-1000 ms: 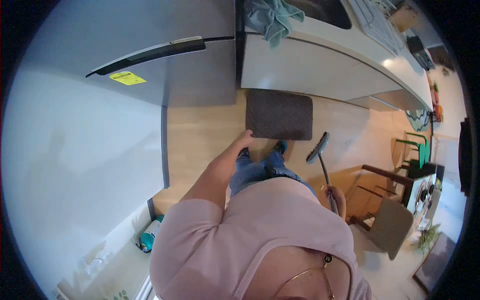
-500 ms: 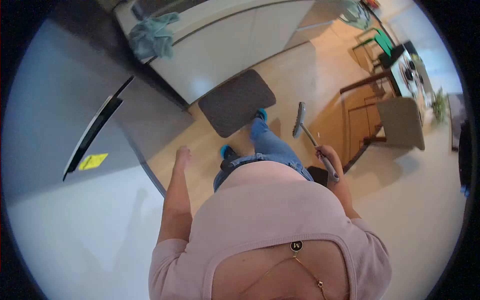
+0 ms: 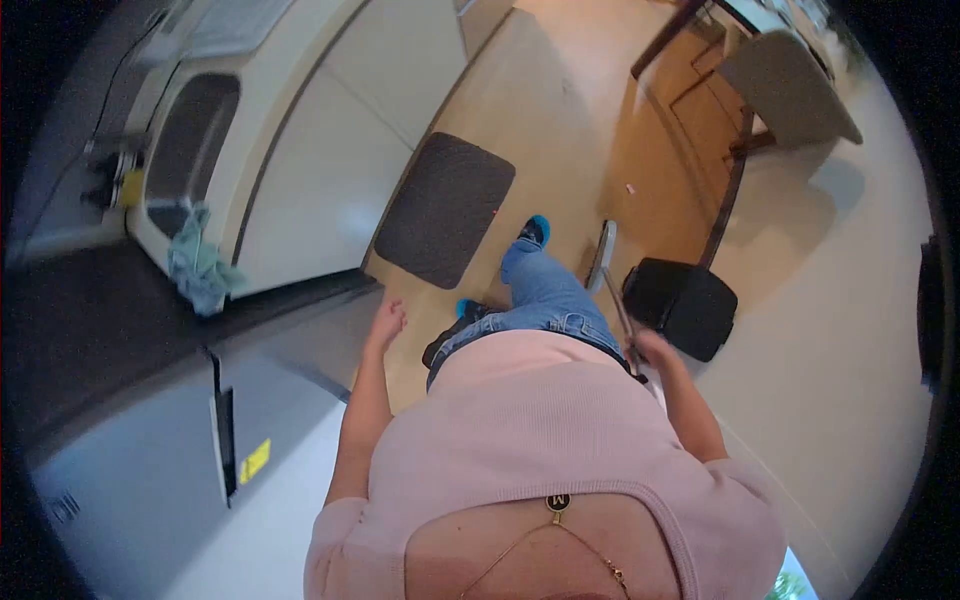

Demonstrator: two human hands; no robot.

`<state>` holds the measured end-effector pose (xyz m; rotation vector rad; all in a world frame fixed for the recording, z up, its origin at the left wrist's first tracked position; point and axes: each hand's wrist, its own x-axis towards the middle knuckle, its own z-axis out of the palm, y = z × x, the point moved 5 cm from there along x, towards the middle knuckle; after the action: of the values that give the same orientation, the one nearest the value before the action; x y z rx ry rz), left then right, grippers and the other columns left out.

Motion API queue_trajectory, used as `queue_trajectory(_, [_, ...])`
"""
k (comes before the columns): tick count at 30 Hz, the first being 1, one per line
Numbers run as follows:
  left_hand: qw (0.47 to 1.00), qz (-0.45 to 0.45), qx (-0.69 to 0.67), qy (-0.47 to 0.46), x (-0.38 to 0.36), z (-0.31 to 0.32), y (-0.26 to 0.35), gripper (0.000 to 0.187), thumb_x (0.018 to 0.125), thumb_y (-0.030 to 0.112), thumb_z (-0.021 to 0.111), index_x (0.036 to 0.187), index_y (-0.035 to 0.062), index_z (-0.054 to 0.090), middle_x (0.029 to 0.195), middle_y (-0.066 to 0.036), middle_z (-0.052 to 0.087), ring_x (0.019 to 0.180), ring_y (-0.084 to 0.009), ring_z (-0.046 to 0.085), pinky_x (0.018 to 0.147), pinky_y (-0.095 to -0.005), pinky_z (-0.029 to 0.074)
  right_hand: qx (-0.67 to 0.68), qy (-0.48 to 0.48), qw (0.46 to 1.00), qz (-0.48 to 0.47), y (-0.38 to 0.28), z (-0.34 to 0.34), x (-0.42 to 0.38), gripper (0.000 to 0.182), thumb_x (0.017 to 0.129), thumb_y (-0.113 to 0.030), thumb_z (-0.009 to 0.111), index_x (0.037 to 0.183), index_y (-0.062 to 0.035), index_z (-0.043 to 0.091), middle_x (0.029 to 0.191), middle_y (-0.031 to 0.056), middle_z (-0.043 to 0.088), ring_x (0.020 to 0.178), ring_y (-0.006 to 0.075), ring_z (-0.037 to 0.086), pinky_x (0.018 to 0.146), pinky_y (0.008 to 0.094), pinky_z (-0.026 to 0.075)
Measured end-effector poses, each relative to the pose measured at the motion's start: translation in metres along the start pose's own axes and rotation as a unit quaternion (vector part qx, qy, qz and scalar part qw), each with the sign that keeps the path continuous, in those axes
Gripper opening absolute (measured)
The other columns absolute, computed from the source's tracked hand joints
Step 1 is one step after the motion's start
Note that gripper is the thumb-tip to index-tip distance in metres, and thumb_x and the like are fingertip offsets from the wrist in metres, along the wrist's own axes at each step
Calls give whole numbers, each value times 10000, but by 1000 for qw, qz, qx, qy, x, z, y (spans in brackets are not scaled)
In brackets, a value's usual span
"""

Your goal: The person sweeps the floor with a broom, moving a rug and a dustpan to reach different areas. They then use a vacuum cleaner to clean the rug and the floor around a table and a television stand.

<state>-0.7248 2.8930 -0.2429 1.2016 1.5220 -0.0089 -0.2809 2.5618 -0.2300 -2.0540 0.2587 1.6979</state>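
Observation:
My right hand (image 3: 652, 350) is wrapped round the handle of a long-handled brush (image 3: 627, 318), low beside my right hip. The brush head (image 3: 603, 255), pale grey and narrow, points forward near my right leg. Part of the handle is hidden behind my hand and forearm. On the other side, my left hand (image 3: 390, 325) hangs in front of my left hip with nothing in it, its fingers loosely bent and apart. The nearest thing to it is the grey-brown floor mat (image 3: 446, 210), ahead and not touched.
A black bin (image 3: 682, 308) stands close to my right hand. Ahead on the right are a chair (image 3: 790, 85) and a dark table leg (image 3: 665, 40). Left are a white cabinet (image 3: 335, 170), a sink (image 3: 195, 135), a teal cloth (image 3: 200, 265) and a fridge handle (image 3: 223, 440).
My body has moved forward and turned right, bringing the black bin fully into view. The sink now shows at left. The brush stays in my right hand; my left hand stays empty.

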Motion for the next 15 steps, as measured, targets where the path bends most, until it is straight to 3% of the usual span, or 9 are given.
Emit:
queue_trajectory(2, [993, -9, 116, -16, 38, -2, -22, 362, 767, 138, 453, 1108, 15, 478, 841, -112, 562, 685, -194, 551, 592, -288, 438, -139, 16, 990, 23, 14, -7, -25, 252, 800, -263, 479, 685, -43, 528, 559, 78, 520, 467, 172, 499, 394, 309, 360])
queue_trajectory(3, [981, -4, 193, -27, 64, -9, -44, 364, 763, 153, 462, 1097, 11, 487, 877, -131, 572, 720, -225, 564, 626, -308, 445, -76, -60, 994, -48, 29, -9, -29, 260, 789, -278, 500, 662, -53, 528, 549, 66, 510, 459, 161, 489, 389, 301, 348])
queue_trajectory(4, [964, 0, 264, -41, 81, -7, -43, 367, 758, 169, 470, 1086, 7, 495, 914, -150, 581, 755, -257, 577, 659, -329, 452, -23, -72, 997, -26, 49, -8, -26, 262, 780, -286, 515, 647, -61, 529, 539, 58, 502, 450, 152, 475, 389, 291, 341])
queue_trajectory(5, [958, 2, 283, -45, 86, -1, -18, 375, 754, 184, 477, 1083, 4, 498, 949, -165, 572, 807, -277, 568, 701, -341, 443, 29, -81, 996, -4, 70, -8, -22, 264, 770, -294, 530, 631, -69, 530, 529, 51, 494, 440, 142, 462, 390, 282, 333])
queue_trajectory(6, [952, 2, 301, -48, 85, 5, 24, 384, 750, 198, 483, 1080, 2, 501, 985, -181, 564, 859, -297, 560, 742, -353, 434, 70, -33, 991, 112, 92, -3, -10, 258, 763, -293, 538, 622, -77, 531, 520, 50, 488, 429, 135, 446, 396, 272, 331])
queue_trajectory(9, [948, -42, 303, -83, 105, 12, 143, 398, 763, 222, 484, 1103, 14, 489, 1045, -201, 543, 986, -308, 519, 841, -371, 392, 60, -101, 993, 34, 122, 10, 46, 252, 756, -288, 550, 601, -90, 523, 494, 45, 475, 420, 141, 423, 417, 267, 323])
queue_trajectory(11, [937, 108, 333, -3, 117, -1, 218, 366, 809, 223, 444, 1132, 53, 472, 980, -182, 568, 918, -296, 546, 791, -351, 413, 85, -77, 988, 99, 108, 23, 71, 228, 750, -265, 549, 592, -104, 512, 475, 41, 464, 428, 152, 428, 441, 268, 321])
queue_trajectory(14, [924, 200, 324, 18, 113, 8, 342, 350, 829, 210, 460, 1144, 59, 456, 1005, -180, 563, 895, -283, 560, 778, -339, 429, 153, -59, 948, -272, -24, -5, 22, 149, 738, -166, 522, 625, -70, 527, 588, 42, 518, 551, 169, 475, 533, 290, 378])
queue_trajectory(15, [910, 239, 339, 26, 111, 12, 370, 354, 829, 206, 465, 1151, 62, 448, 1001, -180, 565, 893, -283, 563, 772, -340, 433, 158, -103, 921, -342, -35, -12, 45, 76, 737, -84, 509, 680, -49, 545, 648, 27, 526, 608, 139, 485, 561, 264, 394])
